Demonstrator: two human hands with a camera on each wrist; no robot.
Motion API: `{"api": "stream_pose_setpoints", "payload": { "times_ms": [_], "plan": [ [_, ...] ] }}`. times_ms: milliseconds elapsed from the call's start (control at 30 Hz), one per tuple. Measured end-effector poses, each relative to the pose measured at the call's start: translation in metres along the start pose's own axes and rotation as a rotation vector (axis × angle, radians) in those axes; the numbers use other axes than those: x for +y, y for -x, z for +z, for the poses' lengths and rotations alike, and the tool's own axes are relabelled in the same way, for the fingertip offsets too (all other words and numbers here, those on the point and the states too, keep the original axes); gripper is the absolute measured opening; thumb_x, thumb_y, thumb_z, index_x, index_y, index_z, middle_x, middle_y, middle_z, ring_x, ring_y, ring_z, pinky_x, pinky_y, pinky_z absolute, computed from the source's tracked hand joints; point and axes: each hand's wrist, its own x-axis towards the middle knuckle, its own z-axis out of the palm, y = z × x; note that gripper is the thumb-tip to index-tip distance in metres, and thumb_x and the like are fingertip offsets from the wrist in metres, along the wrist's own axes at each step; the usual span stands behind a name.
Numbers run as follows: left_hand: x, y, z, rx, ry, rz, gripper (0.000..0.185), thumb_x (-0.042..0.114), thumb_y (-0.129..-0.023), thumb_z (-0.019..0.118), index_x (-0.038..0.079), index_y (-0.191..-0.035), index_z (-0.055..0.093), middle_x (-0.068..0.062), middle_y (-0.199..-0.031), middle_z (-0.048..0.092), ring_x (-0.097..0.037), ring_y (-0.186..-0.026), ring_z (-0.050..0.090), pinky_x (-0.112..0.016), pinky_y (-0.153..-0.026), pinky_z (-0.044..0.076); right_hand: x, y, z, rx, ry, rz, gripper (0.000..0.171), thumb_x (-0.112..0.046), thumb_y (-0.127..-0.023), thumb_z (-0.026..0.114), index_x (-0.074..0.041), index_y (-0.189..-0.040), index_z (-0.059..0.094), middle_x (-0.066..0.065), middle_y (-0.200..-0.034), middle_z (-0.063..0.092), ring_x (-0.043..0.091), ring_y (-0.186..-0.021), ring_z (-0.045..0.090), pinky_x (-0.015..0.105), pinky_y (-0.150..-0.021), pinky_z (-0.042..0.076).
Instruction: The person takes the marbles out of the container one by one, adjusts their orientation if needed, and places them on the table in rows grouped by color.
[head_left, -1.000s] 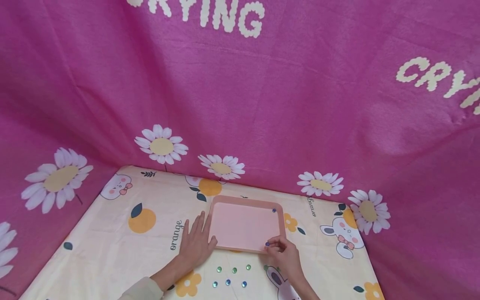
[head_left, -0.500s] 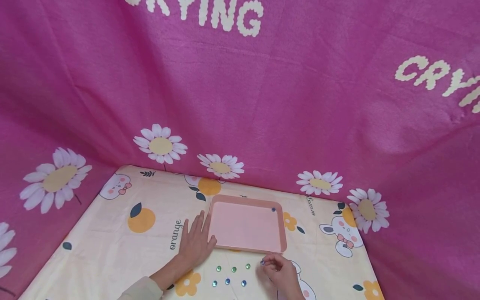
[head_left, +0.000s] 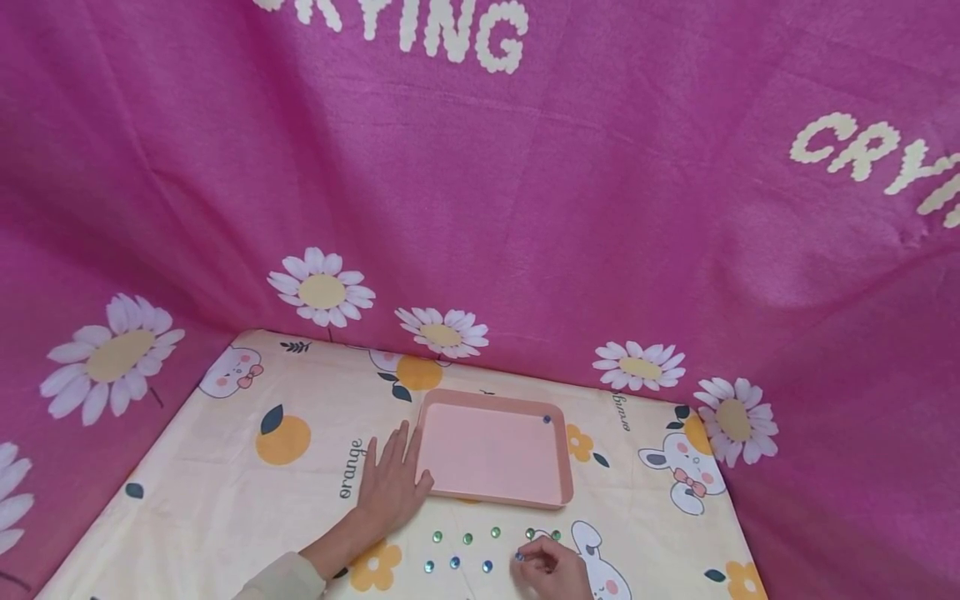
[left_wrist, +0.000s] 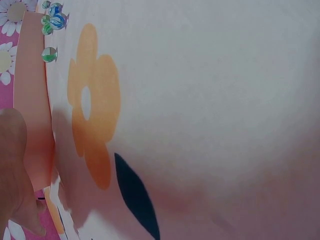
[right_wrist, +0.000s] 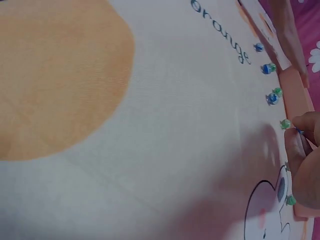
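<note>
Right hand (head_left: 546,569) pinches blue bead (head_left: 519,556) near table's front edge; left hand (head_left: 390,487) flat beside tray (head_left: 567,475). Risk: bead slips, rolls off.

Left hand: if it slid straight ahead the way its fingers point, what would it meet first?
Probably nothing on the cloth. The left hand lies flat beside the pink tray, fingers pointing away along the tray's left rim. Ahead lies bare printed tablecloth, then the pink backdrop. It might graze the rim; depth is unclear.
</note>
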Motion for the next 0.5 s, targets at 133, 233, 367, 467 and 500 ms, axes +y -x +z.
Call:
{"api": "stream_pose_setpoints", "payload": {
  "times_ms": [133, 233, 367, 467, 500],
  "plan": [
    [0.0002, -0.0003, -0.0003, -0.002, -0.002, 0.002, 0.075, 0.046, -0.097, 0.05, 0.007, -0.157, 0.03, -0.017, -0.162, 0.024, -0.034, -0.146, 0.028, -0.059, -0.118, 0.01, 0.0017, 0.002, 0.0022, -0.006, 0.022, 0.019, 0.011, -0.004, -0.081, 0.075, -0.009, -0.091, 0.074, -0.004, -0.076, 0.066, 0.015, -0.069, 0.057, 0.021, -0.057, 0.046],
    [0.0002, -0.0002, -0.0003, -0.002, -0.005, 0.003, 0.075, 0.046, -0.097, 0.051, 0.007, -0.157, 0.03, -0.017, -0.162, 0.024, -0.034, -0.146, 0.028, -0.059, -0.118, 0.009, 0.0036, 0.003, 0.0025, -0.018, 0.031, 0.023, 0.01, -0.006, -0.081, 0.077, -0.01, -0.091, 0.075, -0.004, -0.076, 0.067, 0.014, -0.069, 0.058, 0.021, -0.057, 0.047],
    [-0.0002, 0.0, -0.0005, 0.004, -0.005, 0.003, 0.075, 0.046, -0.096, 0.052, 0.006, -0.156, 0.031, -0.017, -0.162, 0.025, -0.034, -0.145, 0.029, -0.059, -0.118, 0.01, 0.0069, 0.0043, 0.0021, -0.046, 0.033, 0.017, 0.01, -0.008, -0.082, 0.078, -0.01, -0.091, 0.074, -0.004, -0.077, 0.067, 0.014, -0.07, 0.058, 0.021, -0.058, 0.047],
    [-0.0001, 0.0002, -0.0006, 0.004, -0.005, 0.002, 0.075, 0.046, -0.096, 0.051, 0.006, -0.156, 0.031, -0.017, -0.162, 0.025, -0.034, -0.145, 0.029, -0.059, -0.119, 0.01, 0.0087, 0.0054, 0.0016, -0.075, 0.02, 0.032, 0.01, -0.008, -0.083, 0.077, -0.011, -0.092, 0.073, -0.003, -0.079, 0.065, 0.015, -0.072, 0.057, 0.022, -0.058, 0.046],
    [-0.0001, 0.0001, -0.0005, 0.003, -0.007, 0.001, 0.075, 0.046, -0.097, 0.051, 0.006, -0.157, 0.031, -0.017, -0.162, 0.025, -0.034, -0.145, 0.029, -0.059, -0.119, 0.009, 0.0092, 0.0057, 0.0015, -0.085, 0.017, 0.037, 0.01, -0.007, -0.083, 0.076, -0.011, -0.092, 0.072, -0.003, -0.08, 0.064, 0.015, -0.072, 0.057, 0.023, -0.058, 0.046]
  ]
}}
